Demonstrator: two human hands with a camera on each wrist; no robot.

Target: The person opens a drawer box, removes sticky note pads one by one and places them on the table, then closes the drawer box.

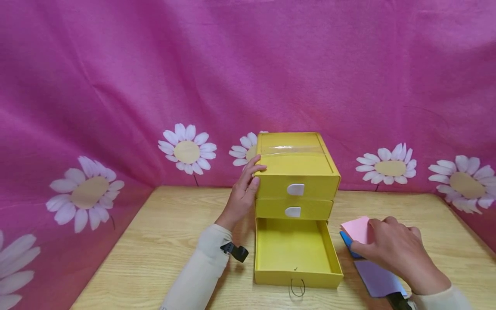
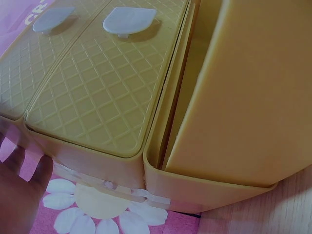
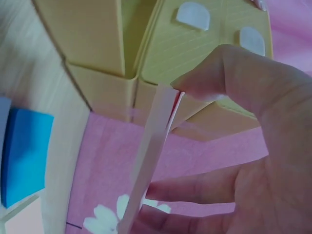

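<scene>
A yellow three-drawer organizer (image 1: 296, 168) stands on the table with its bottom drawer (image 1: 294, 249) pulled out and nothing inside it. My left hand (image 1: 242, 193) rests against the organizer's upper left edge, fingers extended over the top corner. Between the thumb and fingers of my right hand (image 1: 399, 247) is a pink sticky note pad (image 1: 356, 229), seen edge-on as a thin stack in the right wrist view. Below it on the table lie a blue pad (image 3: 27, 153) and a purple pad (image 1: 379, 277), to the right of the open drawer.
The two upper drawers, closed, carry white tabs (image 1: 296, 189). A dark loop pull (image 1: 297, 289) hangs from the bottom drawer's front. Clear tape (image 1: 292, 149) crosses the organizer's top. Behind the wooden table (image 1: 178, 228) hangs a pink cloth (image 1: 248, 64) with white flowers.
</scene>
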